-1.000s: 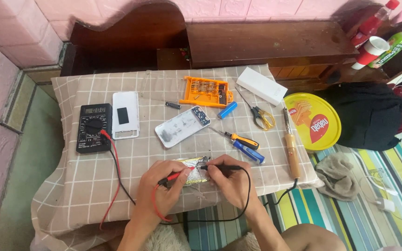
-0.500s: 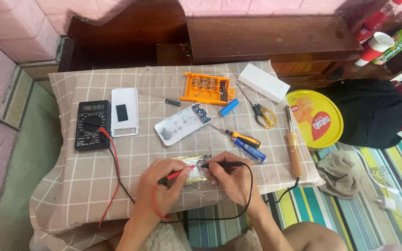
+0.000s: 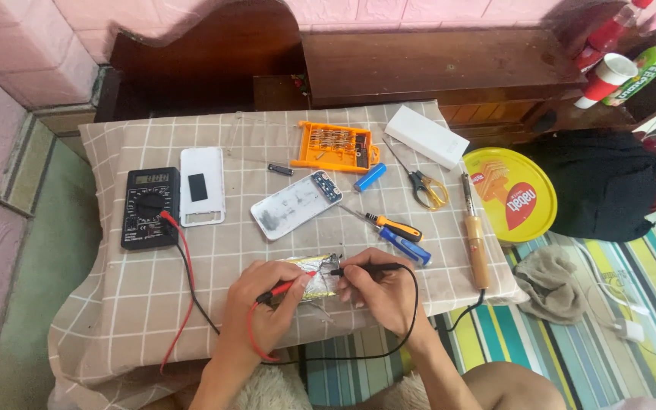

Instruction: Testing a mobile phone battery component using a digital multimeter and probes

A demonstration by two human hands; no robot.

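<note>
My left hand (image 3: 263,300) grips a red test probe (image 3: 291,285) whose tip touches a flat silver battery pack (image 3: 319,278) lying near the table's front edge. My right hand (image 3: 377,292) grips a black test probe (image 3: 366,268), its tip at the same pack's upper end. Red and black leads run left to a black multimeter (image 3: 149,207). An opened white device shell (image 3: 296,203) lies just behind the pack, and its white back cover (image 3: 202,186) rests beside the meter.
On the checked cloth (image 3: 115,319) lie an orange bit set (image 3: 335,146), a blue cell (image 3: 370,177), scissors (image 3: 423,186), two screwdrivers (image 3: 398,235), a soldering iron (image 3: 476,239) and a white box (image 3: 427,137). A yellow round tin (image 3: 514,193) and black bag (image 3: 605,182) sit right.
Both hands stay on the probes at the battery pack. The view has shifted slightly; nothing on the table has moved.
</note>
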